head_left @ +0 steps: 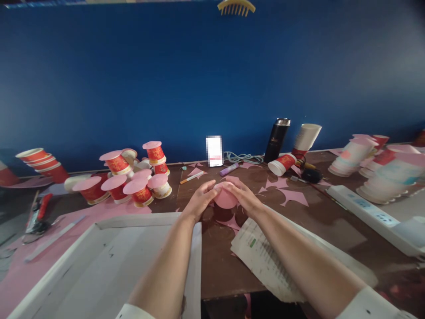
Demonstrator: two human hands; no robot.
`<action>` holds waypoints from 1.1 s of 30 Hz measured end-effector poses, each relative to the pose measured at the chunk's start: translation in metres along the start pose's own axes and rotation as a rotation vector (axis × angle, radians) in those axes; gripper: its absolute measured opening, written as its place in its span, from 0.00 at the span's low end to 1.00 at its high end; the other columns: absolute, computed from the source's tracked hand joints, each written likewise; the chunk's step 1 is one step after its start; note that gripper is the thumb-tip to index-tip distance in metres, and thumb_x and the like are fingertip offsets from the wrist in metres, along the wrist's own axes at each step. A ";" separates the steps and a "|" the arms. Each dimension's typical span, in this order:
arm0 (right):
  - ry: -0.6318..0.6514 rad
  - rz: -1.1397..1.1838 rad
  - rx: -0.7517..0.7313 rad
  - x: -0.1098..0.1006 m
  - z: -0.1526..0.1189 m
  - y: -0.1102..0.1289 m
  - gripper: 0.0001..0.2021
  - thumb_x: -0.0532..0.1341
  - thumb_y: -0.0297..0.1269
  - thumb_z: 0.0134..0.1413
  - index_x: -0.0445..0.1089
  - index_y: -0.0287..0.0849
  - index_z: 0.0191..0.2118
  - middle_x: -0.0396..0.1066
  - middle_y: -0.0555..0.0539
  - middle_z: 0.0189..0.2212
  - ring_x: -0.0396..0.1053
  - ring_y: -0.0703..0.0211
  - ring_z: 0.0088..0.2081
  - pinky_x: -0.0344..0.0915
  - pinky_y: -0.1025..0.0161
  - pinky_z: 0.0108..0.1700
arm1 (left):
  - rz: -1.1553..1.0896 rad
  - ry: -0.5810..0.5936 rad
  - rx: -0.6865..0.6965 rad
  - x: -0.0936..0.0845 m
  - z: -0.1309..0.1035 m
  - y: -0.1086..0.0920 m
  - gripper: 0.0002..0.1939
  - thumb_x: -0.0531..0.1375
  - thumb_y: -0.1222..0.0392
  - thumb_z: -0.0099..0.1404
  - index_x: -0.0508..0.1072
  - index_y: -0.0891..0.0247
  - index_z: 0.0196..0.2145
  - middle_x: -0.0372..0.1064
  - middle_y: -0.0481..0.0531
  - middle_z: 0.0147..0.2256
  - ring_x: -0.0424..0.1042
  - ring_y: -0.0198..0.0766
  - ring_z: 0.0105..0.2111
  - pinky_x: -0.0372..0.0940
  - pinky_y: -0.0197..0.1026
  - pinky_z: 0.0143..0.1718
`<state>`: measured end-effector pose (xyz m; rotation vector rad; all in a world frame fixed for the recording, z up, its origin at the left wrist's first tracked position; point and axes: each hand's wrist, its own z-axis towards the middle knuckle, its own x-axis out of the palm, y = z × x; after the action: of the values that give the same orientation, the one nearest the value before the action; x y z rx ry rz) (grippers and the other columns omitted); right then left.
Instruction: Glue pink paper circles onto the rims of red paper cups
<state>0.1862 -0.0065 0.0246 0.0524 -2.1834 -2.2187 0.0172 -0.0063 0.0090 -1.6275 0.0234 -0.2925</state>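
Observation:
A pink paper circle (226, 197) is between my two hands above the brown table, its face turned toward me. My left hand (201, 198) is closed on its left edge, thumb on the front. On the other side my right hand (246, 197) grips the upper right edge, thumb also on the paper. Whatever is behind the circle is hidden. Below lies a pink paper scrap (229, 221). Left of my hands stand several red paper cups (117, 190) topped with pink circles (158, 180). A purple glue stick (229, 169) lies just beyond my fingers.
A white tray (195, 266) sits under my left forearm, a printed sheet (262, 254) under my right. Behind are a lit phone (214, 150), a black flask (277, 141) and a tipped cup (282, 165). A power strip (368, 212) and stacked cups (392, 175) stand right.

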 end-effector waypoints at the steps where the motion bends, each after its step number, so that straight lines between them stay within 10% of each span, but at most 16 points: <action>1: -0.001 0.000 -0.002 0.000 0.000 0.000 0.27 0.66 0.52 0.43 0.71 0.43 0.49 0.72 0.43 0.48 0.68 0.48 0.50 0.63 0.54 0.53 | -0.002 0.001 -0.004 0.001 -0.001 -0.001 0.35 0.66 0.48 0.53 0.65 0.60 0.57 0.64 0.59 0.56 0.67 0.52 0.52 0.62 0.48 0.51; 33: -0.063 0.084 -0.049 0.000 0.005 -0.007 0.23 0.64 0.55 0.45 0.74 0.45 0.43 0.74 0.48 0.42 0.70 0.51 0.44 0.66 0.59 0.44 | -0.009 0.005 0.054 0.005 -0.001 -0.002 0.31 0.66 0.50 0.54 0.69 0.60 0.54 0.66 0.58 0.54 0.65 0.51 0.54 0.60 0.49 0.53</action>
<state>0.1864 -0.0019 0.0177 -0.1093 -2.1183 -2.2558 0.0210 -0.0080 0.0122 -1.5736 0.0118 -0.3014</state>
